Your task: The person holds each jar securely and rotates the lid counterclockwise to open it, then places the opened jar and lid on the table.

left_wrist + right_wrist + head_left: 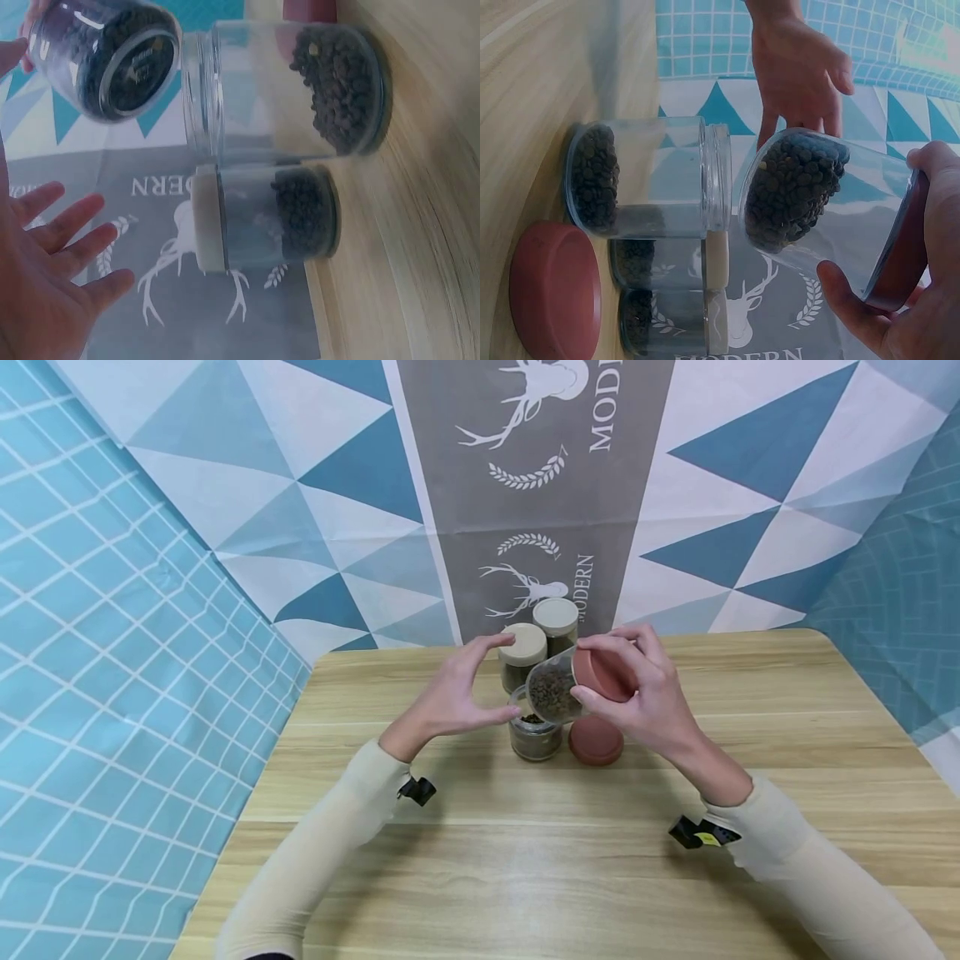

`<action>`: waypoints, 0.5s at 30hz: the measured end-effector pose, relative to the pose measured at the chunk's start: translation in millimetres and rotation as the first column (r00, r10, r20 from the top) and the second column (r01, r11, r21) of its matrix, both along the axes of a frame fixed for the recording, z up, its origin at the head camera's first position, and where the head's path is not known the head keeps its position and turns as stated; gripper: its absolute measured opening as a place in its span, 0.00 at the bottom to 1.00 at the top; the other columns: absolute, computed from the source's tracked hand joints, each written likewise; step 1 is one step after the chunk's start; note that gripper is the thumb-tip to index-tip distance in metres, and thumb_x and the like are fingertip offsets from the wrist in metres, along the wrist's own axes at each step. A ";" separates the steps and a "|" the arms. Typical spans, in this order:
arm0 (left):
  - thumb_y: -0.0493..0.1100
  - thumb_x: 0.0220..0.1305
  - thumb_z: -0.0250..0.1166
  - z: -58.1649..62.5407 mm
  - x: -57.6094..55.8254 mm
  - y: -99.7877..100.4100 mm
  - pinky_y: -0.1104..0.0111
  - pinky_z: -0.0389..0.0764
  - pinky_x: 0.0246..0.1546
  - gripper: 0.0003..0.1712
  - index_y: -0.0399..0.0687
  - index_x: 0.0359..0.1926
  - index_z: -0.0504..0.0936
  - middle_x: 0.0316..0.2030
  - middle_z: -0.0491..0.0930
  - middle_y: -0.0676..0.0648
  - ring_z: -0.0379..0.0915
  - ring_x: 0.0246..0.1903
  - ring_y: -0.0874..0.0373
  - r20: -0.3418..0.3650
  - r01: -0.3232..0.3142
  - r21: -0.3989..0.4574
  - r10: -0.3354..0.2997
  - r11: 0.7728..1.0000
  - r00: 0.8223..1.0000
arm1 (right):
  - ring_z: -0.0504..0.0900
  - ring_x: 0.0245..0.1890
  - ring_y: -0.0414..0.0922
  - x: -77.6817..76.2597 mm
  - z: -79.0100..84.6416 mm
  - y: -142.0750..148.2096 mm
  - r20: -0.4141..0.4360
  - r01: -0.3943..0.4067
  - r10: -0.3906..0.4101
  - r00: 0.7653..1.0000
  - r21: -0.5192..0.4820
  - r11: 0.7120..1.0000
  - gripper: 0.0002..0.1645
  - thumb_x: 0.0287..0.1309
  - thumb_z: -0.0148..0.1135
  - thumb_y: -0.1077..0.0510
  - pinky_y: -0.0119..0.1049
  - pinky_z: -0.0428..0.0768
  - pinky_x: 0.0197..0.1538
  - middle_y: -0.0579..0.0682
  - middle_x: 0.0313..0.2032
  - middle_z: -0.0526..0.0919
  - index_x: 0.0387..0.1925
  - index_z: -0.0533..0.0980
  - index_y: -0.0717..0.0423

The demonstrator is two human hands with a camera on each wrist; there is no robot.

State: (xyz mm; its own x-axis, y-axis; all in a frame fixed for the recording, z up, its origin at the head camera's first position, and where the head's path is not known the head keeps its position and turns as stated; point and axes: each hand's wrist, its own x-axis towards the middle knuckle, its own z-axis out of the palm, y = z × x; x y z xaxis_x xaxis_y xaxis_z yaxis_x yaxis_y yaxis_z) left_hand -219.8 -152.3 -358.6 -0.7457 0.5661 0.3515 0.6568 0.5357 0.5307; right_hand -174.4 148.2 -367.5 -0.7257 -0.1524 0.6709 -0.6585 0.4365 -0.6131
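Note:
My right hand (663,697) grips a glass jar (553,687) by its red lid (600,675), fingers and thumb around the lid's rim. The jar is tilted, base toward the left, and dark bean-like pieces (795,191) lie heaped at its base end. Below it stands an uncovered glass jar (536,743) holding similar dark pieces (337,90) at the bottom. A loose red lid (596,740) lies on the table to its right. My left hand (453,693) hovers left of the jars, fingers and thumb spread, holding nothing.
Behind the uncovered jar, two glass jars with cream lids (523,642) (556,614) stand near the back edge of the wooden table (480,877). A patterned cloth backdrop (360,510) rises behind, and blue gridded cloth (112,693) hangs on the left.

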 end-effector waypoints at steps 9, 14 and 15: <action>0.60 0.52 0.85 -1.7 -0.5 23.9 0.46 0.71 0.86 0.64 0.43 0.84 0.66 0.80 0.75 0.40 0.70 0.83 0.44 -0.008 0.061 0.016 -0.061 0.998 0.998 | 0.77 0.56 0.43 -0.3 0.2 -2.7 0.002 0.008 -0.008 1.000 0.001 1.000 0.34 0.53 0.85 0.61 0.33 0.78 0.49 0.65 0.59 0.78 0.64 0.87 0.48; 0.59 0.51 0.87 -3.6 -0.8 37.2 0.51 0.74 0.85 0.65 0.42 0.84 0.67 0.79 0.77 0.40 0.72 0.81 0.46 -0.038 0.091 0.021 -0.090 0.996 0.995 | 0.78 0.57 0.43 0.3 0.1 -4.4 0.000 0.011 -0.011 1.000 0.006 1.000 0.34 0.53 0.84 0.60 0.34 0.79 0.49 0.65 0.60 0.78 0.64 0.87 0.48; 0.59 0.50 0.87 -3.7 -1.0 39.9 0.52 0.74 0.84 0.66 0.41 0.84 0.67 0.78 0.77 0.39 0.73 0.80 0.46 -0.045 0.099 0.024 -0.098 0.995 0.994 | 0.77 0.57 0.43 0.4 0.1 -4.7 -0.001 0.011 -0.011 1.000 0.007 1.000 0.34 0.53 0.84 0.60 0.34 0.79 0.50 0.65 0.60 0.77 0.64 0.87 0.48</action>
